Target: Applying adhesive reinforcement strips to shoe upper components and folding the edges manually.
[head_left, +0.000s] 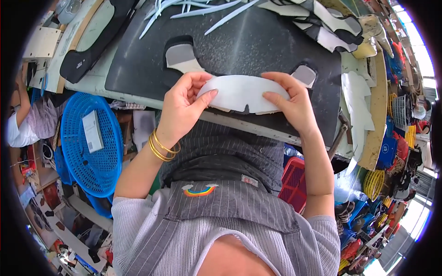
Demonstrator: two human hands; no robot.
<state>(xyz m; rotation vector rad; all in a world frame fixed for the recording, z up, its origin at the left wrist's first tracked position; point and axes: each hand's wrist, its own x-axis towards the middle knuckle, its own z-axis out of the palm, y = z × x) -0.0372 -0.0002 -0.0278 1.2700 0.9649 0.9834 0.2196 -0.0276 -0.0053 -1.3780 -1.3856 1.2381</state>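
A white curved piece [244, 92] with a small notch in its lower edge spans the space between my two hands, near the front edge of the work table. My left hand [184, 103] pinches its left end between thumb and fingers. At the other end, my right hand [294, 99] grips it with the thumb on top. Below it lies a dark shoe upper piece [181, 56] with grey and cream patches, whose two ends show beyond my hands; its middle is mostly covered. Two gold bangles circle my left wrist.
Light blue strips [198, 11] lie on the black mat [138, 64]. Stacked upper pieces [322, 25] sit at the far right, white sheets [355, 106] at the right edge. A blue basket [69, 133] stands left, a red basket [293, 184] below right. Another person [27, 124] is far left.
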